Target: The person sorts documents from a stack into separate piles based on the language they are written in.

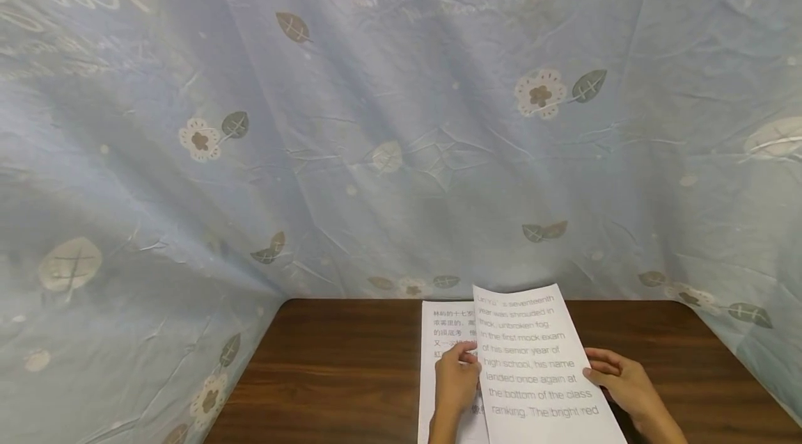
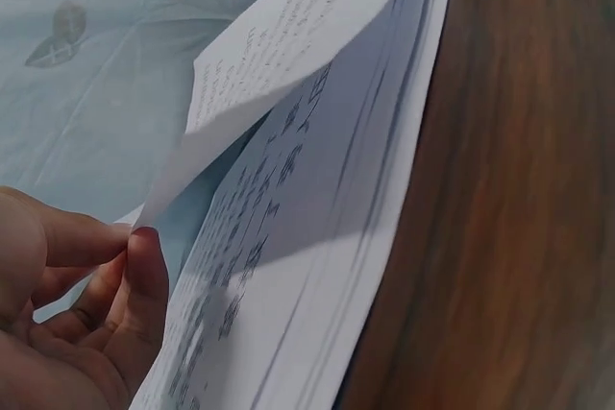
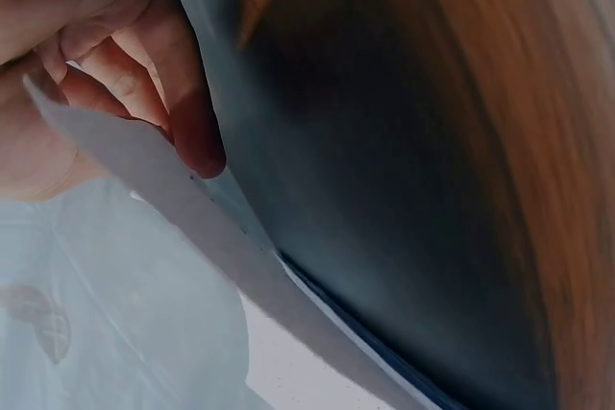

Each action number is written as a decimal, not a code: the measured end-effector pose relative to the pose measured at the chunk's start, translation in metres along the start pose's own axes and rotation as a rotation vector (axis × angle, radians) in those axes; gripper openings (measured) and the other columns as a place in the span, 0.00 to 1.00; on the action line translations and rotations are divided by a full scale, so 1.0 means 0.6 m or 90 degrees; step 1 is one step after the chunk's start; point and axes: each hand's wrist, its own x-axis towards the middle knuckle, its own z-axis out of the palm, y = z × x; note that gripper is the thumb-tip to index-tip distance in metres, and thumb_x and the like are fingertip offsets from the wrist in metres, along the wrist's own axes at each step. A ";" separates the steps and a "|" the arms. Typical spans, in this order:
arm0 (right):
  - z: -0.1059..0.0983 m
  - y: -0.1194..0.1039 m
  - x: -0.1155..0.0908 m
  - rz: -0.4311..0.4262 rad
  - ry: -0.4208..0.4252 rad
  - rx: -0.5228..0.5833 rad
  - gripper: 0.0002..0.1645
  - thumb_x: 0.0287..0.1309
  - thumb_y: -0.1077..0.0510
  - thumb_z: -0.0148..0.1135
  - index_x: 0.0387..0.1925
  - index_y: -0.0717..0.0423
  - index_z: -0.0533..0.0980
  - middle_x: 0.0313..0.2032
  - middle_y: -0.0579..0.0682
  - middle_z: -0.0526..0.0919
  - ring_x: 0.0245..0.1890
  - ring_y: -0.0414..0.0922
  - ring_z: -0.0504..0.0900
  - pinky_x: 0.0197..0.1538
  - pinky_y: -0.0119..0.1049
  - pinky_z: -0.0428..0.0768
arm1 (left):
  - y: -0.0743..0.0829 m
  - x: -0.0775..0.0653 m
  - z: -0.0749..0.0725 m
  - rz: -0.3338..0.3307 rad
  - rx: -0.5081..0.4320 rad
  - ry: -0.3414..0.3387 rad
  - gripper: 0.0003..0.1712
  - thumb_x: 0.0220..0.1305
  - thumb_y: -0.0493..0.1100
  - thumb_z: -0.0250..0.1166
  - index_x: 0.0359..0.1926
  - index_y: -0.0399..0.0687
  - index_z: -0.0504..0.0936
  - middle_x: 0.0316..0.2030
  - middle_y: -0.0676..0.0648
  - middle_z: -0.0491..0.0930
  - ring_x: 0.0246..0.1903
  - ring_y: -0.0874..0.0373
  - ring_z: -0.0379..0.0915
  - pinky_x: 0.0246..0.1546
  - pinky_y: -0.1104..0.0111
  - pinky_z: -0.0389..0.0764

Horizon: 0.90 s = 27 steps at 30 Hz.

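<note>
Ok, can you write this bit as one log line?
left hand: pinches sheet | right hand: holds sheet edge | sheet: raised over page, above table

We see a wrinkled pale-blue fabric sheet (image 1: 401,82), printed with flowers (image 1: 540,94) and leaves (image 1: 293,27), behind a dark-brown wood-grain table (image 1: 338,367).

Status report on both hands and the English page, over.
Left hand pinching left edge of English page; right hand holding right edge. English page raised, partly covering Chinese page. Nothing seen in the way.
</note>
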 end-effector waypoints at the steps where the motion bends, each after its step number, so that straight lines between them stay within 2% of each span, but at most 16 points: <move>1: -0.004 0.002 0.000 0.003 -0.001 0.001 0.39 0.70 0.60 0.70 0.75 0.71 0.66 0.53 0.54 0.90 0.42 0.41 0.89 0.43 0.38 0.88 | 0.001 0.000 0.004 0.000 0.003 0.000 0.22 0.62 0.27 0.67 0.56 0.42 0.89 0.35 0.52 0.83 0.24 0.65 0.77 0.22 0.77 0.77; 9: -0.032 0.018 0.001 0.016 -0.002 0.004 0.40 0.69 0.58 0.71 0.75 0.70 0.67 0.50 0.48 0.91 0.40 0.41 0.89 0.42 0.40 0.88 | 0.013 -0.007 0.036 -0.006 0.011 -0.010 0.21 0.63 0.29 0.66 0.56 0.42 0.89 0.35 0.54 0.82 0.25 0.66 0.75 0.22 0.77 0.76; 15: -0.061 0.028 -0.004 0.032 -0.008 -0.009 0.42 0.70 0.55 0.71 0.76 0.69 0.66 0.51 0.47 0.91 0.41 0.41 0.89 0.43 0.40 0.88 | 0.026 -0.020 0.063 0.005 0.012 -0.022 0.20 0.64 0.28 0.67 0.56 0.42 0.88 0.36 0.53 0.83 0.23 0.69 0.74 0.21 0.78 0.75; 22: -0.089 0.038 -0.010 0.043 -0.014 -0.027 0.41 0.71 0.54 0.70 0.76 0.70 0.66 0.49 0.44 0.91 0.41 0.43 0.89 0.43 0.40 0.88 | 0.029 -0.026 0.089 0.010 0.005 -0.041 0.20 0.65 0.27 0.67 0.56 0.41 0.88 0.35 0.53 0.82 0.20 0.70 0.72 0.20 0.79 0.73; 27: -0.104 0.040 -0.014 0.057 -0.011 -0.031 0.42 0.71 0.53 0.70 0.76 0.70 0.66 0.48 0.42 0.91 0.40 0.43 0.89 0.42 0.41 0.88 | 0.036 -0.030 0.106 0.016 0.004 -0.047 0.19 0.64 0.26 0.68 0.55 0.40 0.88 0.34 0.53 0.82 0.24 0.71 0.73 0.25 0.78 0.76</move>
